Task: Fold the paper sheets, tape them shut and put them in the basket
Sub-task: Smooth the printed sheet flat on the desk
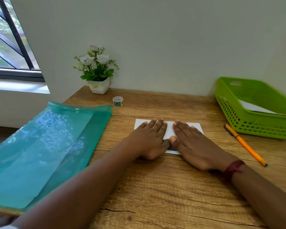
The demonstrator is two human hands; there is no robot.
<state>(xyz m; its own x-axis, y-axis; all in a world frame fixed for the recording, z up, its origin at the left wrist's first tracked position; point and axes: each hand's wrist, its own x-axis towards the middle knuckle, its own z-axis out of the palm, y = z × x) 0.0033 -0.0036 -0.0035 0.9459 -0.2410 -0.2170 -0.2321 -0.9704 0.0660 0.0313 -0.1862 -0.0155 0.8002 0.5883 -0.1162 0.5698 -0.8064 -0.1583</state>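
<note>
Folded paper sheet [168, 129]: centre of desk [155, 187], under both your palms. Step, by my reading: pressing the crease. Left hand [149, 138] and right hand [193, 142]: fingers flat and straight, gripping nothing, thumbs touching. Next: tape roll [117, 101], well behind; then green basket [248, 128] at right

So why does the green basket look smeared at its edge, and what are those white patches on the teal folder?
Head view: the green basket blurs toward its right corner, probably motion or lens blur; the patches on the teal folder are glare, likely window light on its glossy cover; the left hand, right hand and folded paper are sharp.
</note>
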